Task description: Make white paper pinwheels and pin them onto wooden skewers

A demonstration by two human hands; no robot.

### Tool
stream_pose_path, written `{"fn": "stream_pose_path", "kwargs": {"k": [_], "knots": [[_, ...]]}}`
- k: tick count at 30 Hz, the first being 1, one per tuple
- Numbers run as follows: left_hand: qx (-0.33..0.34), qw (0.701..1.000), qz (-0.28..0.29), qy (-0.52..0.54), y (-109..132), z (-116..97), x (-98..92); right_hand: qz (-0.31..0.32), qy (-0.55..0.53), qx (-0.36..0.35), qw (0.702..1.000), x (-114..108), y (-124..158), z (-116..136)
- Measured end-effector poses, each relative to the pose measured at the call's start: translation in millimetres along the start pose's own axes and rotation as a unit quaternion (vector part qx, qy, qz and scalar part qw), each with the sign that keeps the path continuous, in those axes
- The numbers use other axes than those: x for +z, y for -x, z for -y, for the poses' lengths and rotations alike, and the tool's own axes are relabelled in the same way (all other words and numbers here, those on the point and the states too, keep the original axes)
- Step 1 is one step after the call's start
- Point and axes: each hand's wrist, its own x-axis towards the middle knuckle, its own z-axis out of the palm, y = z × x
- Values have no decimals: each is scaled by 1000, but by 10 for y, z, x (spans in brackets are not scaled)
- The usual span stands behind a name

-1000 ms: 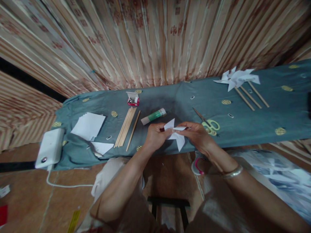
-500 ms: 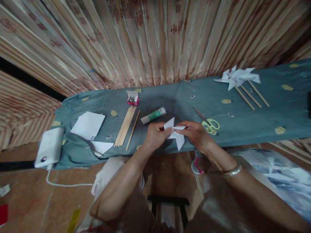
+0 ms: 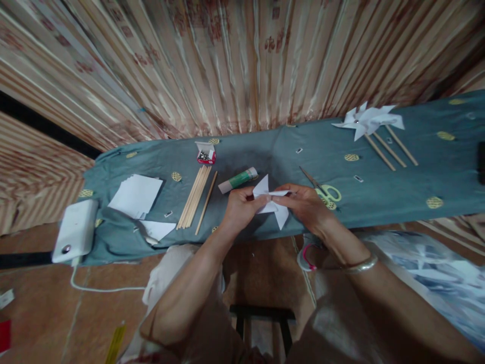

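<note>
Between my two hands is a white paper pinwheel [image 3: 281, 216], its blades folded in toward the middle, held above the near edge of the cloth. My left hand [image 3: 242, 208] pinches it from the left, thumb pressed near its centre. From the other side my right hand [image 3: 303, 203] grips a folded blade between thumb and fingers. Just beyond my left hand lies a green and white glue stick [image 3: 238, 180]. Scissors with light green handles [image 3: 329, 194] rest close to my right hand.
Wooden sticks [image 3: 194, 197] lie left of the glue stick, below a small open box of metal pins [image 3: 205, 153]. White paper sheets [image 3: 135, 195] and a white power bank [image 3: 76, 230] are farther left. Finished pinwheels on sticks [image 3: 373, 124] lie at the right on the green cloth [image 3: 273, 144].
The pinwheel has been tilted and raised slightly in my hands. My right thumb has shifted in closer to its centre.
</note>
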Motion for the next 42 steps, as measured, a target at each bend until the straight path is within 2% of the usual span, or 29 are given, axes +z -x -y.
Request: {"fn": "stream_pose_path", "kwargs": {"k": [12,18,24,30,42], "knots": [[-16,999,-10,29,25,-76,23,1,-14,4,1000,-7,10,34],[-10,1000,-11,28,28,-48,7,27,-10,23,999,-28,22,81],[-35,997,-20,67,29,-70,10,15,-69,23,997,-92,21,154],[-29,994,-41,93,29,-83,23,36,-87,33,995,9,30,121],[-13,997,-33,68,30,-32,49,17,-84,1,996,50,4,43]]}}
